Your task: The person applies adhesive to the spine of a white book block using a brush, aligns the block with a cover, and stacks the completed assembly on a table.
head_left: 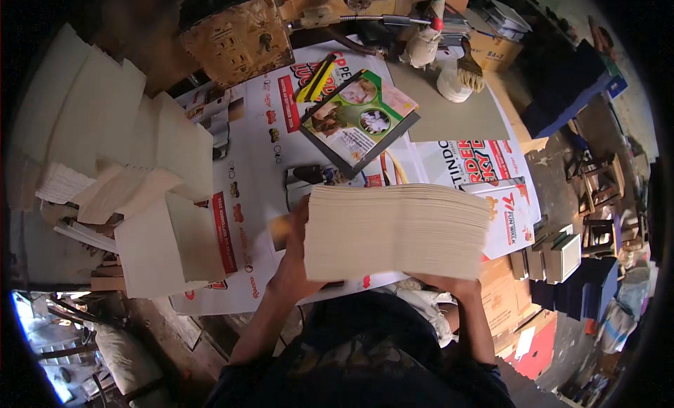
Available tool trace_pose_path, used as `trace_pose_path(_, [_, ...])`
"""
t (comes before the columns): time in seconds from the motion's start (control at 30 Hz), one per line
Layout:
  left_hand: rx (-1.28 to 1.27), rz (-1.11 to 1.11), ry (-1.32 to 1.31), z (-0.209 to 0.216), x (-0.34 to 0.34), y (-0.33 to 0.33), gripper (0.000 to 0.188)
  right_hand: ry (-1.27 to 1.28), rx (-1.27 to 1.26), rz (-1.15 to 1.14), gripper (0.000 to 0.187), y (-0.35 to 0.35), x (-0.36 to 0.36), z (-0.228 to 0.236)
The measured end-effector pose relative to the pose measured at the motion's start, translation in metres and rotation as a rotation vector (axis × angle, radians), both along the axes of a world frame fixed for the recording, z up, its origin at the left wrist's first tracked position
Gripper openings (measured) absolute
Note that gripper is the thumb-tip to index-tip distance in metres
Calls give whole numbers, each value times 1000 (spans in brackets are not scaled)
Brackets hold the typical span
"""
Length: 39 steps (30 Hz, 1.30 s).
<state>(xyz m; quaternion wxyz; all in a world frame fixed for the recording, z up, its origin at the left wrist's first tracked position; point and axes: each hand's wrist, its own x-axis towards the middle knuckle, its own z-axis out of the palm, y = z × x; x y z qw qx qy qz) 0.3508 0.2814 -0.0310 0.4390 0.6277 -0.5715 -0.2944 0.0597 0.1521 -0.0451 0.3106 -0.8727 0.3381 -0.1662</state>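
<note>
A thick stack of cream paper sheets point(393, 232) is held up over the near edge of the table, its many page edges showing along the top and right. My left hand point(293, 268) grips the stack's left side, with its fingers partly behind it. Under the lower right edge, my right hand point(449, 285) supports the stack; most of its fingers are hidden. Beyond the stack lie a printed green and white sheet point(361, 117) on a dark board and a yellow and black cutter knife point(317, 78).
White paper piles point(91, 120) crowd the left side. A printed banner point(253, 197) covers the table. A white glue pot point(453, 85) with a brush point(469, 68) stands on a grey board point(449, 120) at back right. A worn metal box point(235, 39) is at the back; bound books point(562, 257) lie right.
</note>
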Motion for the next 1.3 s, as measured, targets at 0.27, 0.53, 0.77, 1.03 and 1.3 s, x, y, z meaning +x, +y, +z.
trace_pose_path(0.27, [-305,-130,-9,132,-3,-25,123,54,-125,116,68,-6,0,-40])
trace_pose_path(0.53, [-49,-227,-899,189,-40,-43,125,-261,123,-37,90,-5,34,22])
trace_pose_path(0.77, [60,-148,-990,193,-47,-45,76,-301,-145,28,90,-8,28,18])
trace_pose_path(1.03, [214,132,-502,96,42,30,53,-864,207,-51,81,-3,6,123])
trace_pose_path(1.3, [16,-9,-107,-15,17,31,27,-559,130,-72,83,-6,26,77])
